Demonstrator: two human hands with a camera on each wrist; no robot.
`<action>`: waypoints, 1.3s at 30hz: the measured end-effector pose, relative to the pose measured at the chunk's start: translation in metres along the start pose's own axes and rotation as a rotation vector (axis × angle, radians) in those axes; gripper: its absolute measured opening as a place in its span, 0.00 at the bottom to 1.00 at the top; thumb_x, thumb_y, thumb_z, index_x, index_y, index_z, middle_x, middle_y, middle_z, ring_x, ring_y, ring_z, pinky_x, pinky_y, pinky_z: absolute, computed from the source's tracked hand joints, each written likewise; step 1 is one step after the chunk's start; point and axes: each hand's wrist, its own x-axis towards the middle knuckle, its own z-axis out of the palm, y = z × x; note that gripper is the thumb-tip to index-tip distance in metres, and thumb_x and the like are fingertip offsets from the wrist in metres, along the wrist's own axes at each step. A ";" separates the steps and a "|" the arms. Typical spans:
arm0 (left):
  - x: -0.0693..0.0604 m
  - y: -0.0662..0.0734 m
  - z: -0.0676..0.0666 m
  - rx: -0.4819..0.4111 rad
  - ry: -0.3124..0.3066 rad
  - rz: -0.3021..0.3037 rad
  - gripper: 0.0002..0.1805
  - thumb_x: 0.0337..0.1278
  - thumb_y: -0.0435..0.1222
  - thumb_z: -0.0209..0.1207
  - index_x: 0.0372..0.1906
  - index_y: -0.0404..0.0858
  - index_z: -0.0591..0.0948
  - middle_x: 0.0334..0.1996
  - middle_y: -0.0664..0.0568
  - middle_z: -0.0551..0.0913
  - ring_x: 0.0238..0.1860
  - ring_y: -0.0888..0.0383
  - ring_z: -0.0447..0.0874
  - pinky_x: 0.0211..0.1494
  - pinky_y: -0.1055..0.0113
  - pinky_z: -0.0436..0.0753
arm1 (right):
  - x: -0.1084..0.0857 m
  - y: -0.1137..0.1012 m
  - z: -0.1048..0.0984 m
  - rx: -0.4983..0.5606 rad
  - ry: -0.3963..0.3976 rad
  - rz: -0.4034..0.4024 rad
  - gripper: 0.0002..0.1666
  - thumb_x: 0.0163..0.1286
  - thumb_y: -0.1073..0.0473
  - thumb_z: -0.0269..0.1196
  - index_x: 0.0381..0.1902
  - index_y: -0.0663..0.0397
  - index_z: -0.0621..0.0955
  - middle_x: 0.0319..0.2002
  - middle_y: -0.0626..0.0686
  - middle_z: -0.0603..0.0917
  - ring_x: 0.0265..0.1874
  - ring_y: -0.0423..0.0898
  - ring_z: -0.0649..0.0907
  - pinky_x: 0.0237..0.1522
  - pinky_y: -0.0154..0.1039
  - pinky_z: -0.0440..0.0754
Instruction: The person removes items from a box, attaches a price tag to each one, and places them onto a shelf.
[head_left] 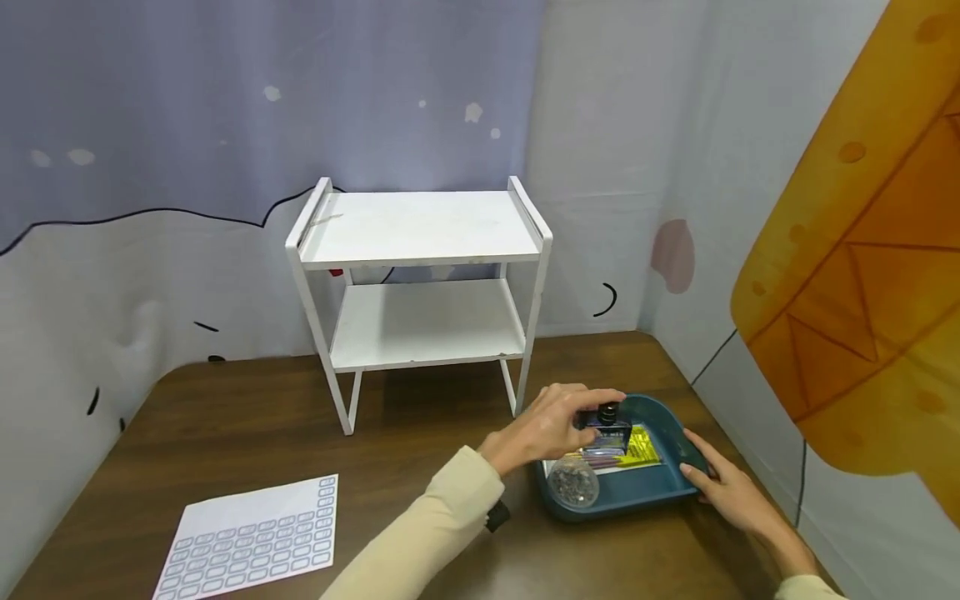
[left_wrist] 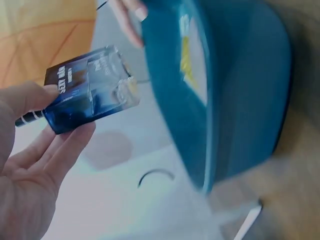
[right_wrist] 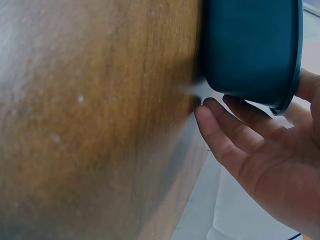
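Note:
My left hand (head_left: 551,425) pinches a square blue glass perfume bottle (left_wrist: 92,85) with a black cap between thumb and fingers. In the head view the bottle is above a teal plastic tray (head_left: 645,487) with raised walls. A shiny yellow packet (head_left: 641,448) lies inside the tray, beside a clear round container (head_left: 573,482) of greyish bits. At the tray's right end, my right hand (head_left: 731,492) holds the rim, thumb inside and fingers against the outer wall. The right wrist view shows those fingers (right_wrist: 235,132) under the rim, close to the table.
A white two-tier shelf (head_left: 427,325) stands at the back of the brown wooden table (head_left: 247,425). To the left lies a white sheet (head_left: 251,533) printed with rows of small boxes. Patterned cloth (head_left: 600,167) hangs behind the table and on the right.

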 end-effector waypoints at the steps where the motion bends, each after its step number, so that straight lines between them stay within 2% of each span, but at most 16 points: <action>1: -0.004 0.000 -0.006 -0.012 0.006 -0.001 0.31 0.57 0.29 0.67 0.67 0.45 0.76 0.40 0.50 0.85 0.36 0.61 0.77 0.37 0.79 0.70 | -0.001 0.000 -0.001 -0.005 0.005 -0.001 0.42 0.78 0.50 0.54 0.80 0.54 0.50 0.72 0.79 0.55 0.54 0.68 0.81 0.40 0.47 0.87; 4: -0.016 -0.002 -0.024 -0.017 0.017 -0.002 0.31 0.55 0.29 0.67 0.66 0.45 0.76 0.42 0.51 0.85 0.38 0.60 0.79 0.40 0.77 0.72 | -0.002 0.000 -0.002 -0.032 0.017 0.001 0.41 0.78 0.50 0.54 0.80 0.55 0.50 0.71 0.80 0.57 0.51 0.64 0.83 0.40 0.46 0.87; 8: -0.039 -0.008 -0.043 0.011 0.036 0.009 0.31 0.53 0.29 0.67 0.65 0.44 0.78 0.42 0.51 0.86 0.36 0.57 0.80 0.40 0.74 0.72 | -0.003 -0.001 -0.002 -0.058 0.026 0.006 0.41 0.78 0.50 0.54 0.80 0.55 0.51 0.70 0.81 0.59 0.48 0.61 0.84 0.38 0.44 0.87; 15: -0.090 -0.031 -0.063 0.067 0.119 0.016 0.31 0.47 0.25 0.69 0.61 0.42 0.80 0.35 0.51 0.84 0.28 0.59 0.78 0.34 0.75 0.73 | -0.002 -0.002 -0.003 -0.085 0.022 0.008 0.42 0.79 0.49 0.54 0.80 0.55 0.50 0.71 0.80 0.58 0.47 0.61 0.86 0.39 0.46 0.87; 19: -0.117 -0.044 -0.066 0.095 0.122 -0.029 0.32 0.45 0.25 0.70 0.60 0.42 0.80 0.35 0.50 0.85 0.30 0.58 0.79 0.35 0.73 0.74 | -0.002 -0.002 -0.003 -0.110 0.022 0.017 0.42 0.79 0.48 0.53 0.80 0.55 0.50 0.71 0.80 0.58 0.45 0.60 0.86 0.39 0.48 0.87; 22: -0.136 -0.053 -0.067 0.077 0.102 -0.090 0.32 0.46 0.24 0.70 0.61 0.42 0.79 0.37 0.49 0.85 0.30 0.59 0.78 0.34 0.74 0.75 | -0.001 -0.002 -0.003 -0.123 0.016 0.022 0.42 0.79 0.47 0.53 0.80 0.54 0.49 0.70 0.80 0.59 0.42 0.57 0.87 0.40 0.50 0.86; 27: -0.162 -0.066 -0.065 0.066 0.096 -0.150 0.32 0.46 0.23 0.70 0.61 0.40 0.80 0.37 0.49 0.85 0.29 0.63 0.74 0.30 0.77 0.74 | 0.001 -0.003 -0.003 -0.121 0.002 0.031 0.42 0.79 0.48 0.53 0.80 0.53 0.49 0.71 0.80 0.57 0.43 0.58 0.87 0.41 0.52 0.86; 32: -0.178 -0.075 -0.064 0.102 0.090 -0.149 0.33 0.45 0.23 0.70 0.61 0.39 0.79 0.38 0.49 0.86 0.28 0.65 0.72 0.30 0.77 0.72 | 0.002 -0.003 -0.003 -0.127 -0.018 0.039 0.43 0.79 0.47 0.52 0.81 0.54 0.47 0.72 0.80 0.55 0.46 0.63 0.86 0.43 0.54 0.86; 38: -0.189 -0.081 -0.061 0.133 0.078 -0.129 0.33 0.46 0.23 0.70 0.63 0.39 0.78 0.39 0.48 0.86 0.31 0.62 0.78 0.32 0.75 0.78 | 0.005 -0.003 -0.002 -0.158 -0.032 0.050 0.44 0.78 0.45 0.53 0.81 0.53 0.46 0.72 0.79 0.55 0.43 0.61 0.87 0.45 0.59 0.83; 39: -0.191 -0.081 -0.061 0.134 0.080 -0.127 0.34 0.46 0.23 0.70 0.63 0.39 0.78 0.39 0.47 0.86 0.31 0.62 0.79 0.33 0.75 0.78 | 0.005 -0.004 -0.002 -0.171 -0.032 0.044 0.45 0.78 0.44 0.52 0.81 0.54 0.46 0.72 0.79 0.55 0.44 0.64 0.86 0.45 0.61 0.82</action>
